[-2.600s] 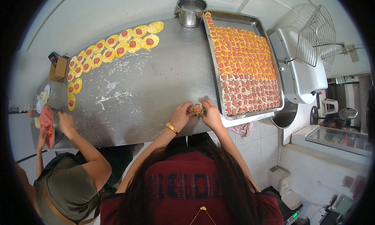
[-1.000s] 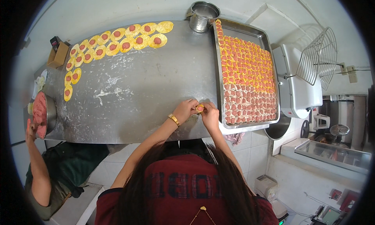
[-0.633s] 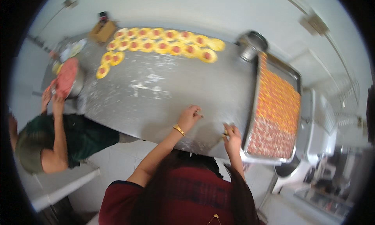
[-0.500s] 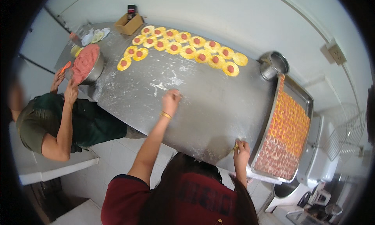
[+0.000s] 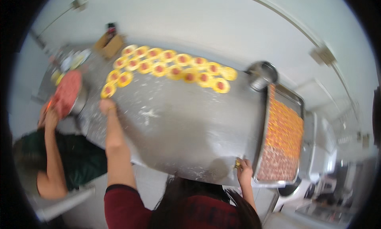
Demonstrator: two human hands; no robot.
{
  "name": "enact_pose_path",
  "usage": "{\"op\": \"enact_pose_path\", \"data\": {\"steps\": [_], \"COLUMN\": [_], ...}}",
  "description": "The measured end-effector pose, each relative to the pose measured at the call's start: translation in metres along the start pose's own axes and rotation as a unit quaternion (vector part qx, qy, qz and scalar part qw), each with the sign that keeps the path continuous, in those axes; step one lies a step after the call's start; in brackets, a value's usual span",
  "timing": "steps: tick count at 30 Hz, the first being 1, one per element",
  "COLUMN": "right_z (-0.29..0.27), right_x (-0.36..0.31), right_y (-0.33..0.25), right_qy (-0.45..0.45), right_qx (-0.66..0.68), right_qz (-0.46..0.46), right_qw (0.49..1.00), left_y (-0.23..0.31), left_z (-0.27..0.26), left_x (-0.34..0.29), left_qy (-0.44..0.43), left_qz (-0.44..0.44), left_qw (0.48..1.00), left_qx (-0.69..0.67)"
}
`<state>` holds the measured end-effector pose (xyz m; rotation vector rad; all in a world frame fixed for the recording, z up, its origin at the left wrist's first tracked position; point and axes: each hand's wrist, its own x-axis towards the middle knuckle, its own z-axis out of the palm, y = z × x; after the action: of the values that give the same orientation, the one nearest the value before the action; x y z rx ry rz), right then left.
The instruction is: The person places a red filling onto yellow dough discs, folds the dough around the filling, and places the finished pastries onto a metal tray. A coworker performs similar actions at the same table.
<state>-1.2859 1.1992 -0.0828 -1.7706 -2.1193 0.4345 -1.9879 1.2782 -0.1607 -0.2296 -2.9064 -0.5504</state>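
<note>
My left hand [image 5: 106,106] reaches far left, its fingers at the near edge of a round yellow dough wrapper [image 5: 108,90] with pink filling. Motion smears these fingers, so their grip does not show. Close to the table's near right edge, my right hand [image 5: 245,170] pinches a small yellow dough piece [image 5: 238,163]. Rows of similar yellow wrappers [image 5: 159,69] topped with pink filling lie along the far side. Beside my right hand, a metal tray [image 5: 260,149] holds many small yellow and pinkish pieces [image 5: 282,127] in tight rows.
A co-worker's hands [image 5: 49,117] work at a metal bowl [image 5: 80,100] heaped with pink filling [image 5: 67,90]. A metal pot [image 5: 262,76] stands at the far right, a cardboard box [image 5: 108,45] at the far left. White flour marks the steel table [image 5: 178,121].
My left hand has swung left from mid-table to the leftmost wrapper. My right hand still pinches the yellow piece. The view has shifted. The co-worker's hands have come lower against the bowl.
</note>
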Motion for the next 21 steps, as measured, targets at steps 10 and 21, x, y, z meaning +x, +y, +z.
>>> {"op": "enact_pose_path", "data": {"steps": [10,21], "right_z": [-0.096,-0.336], "right_x": [0.041,0.186], "right_y": [0.08,0.356], "right_qy": [0.027,0.142], "right_qx": [0.173,0.109], "right_qz": [0.085,0.166], "right_qw": [0.981,0.97], "left_y": [0.02,0.03], "left_z": [0.014,-0.09], "left_x": [-0.038,-0.369], "left_qy": [-0.143,-0.43], "left_qz": [-0.172,-0.171], "left_qw": [0.646,0.391], "left_qx": [-0.729,-0.796]}}
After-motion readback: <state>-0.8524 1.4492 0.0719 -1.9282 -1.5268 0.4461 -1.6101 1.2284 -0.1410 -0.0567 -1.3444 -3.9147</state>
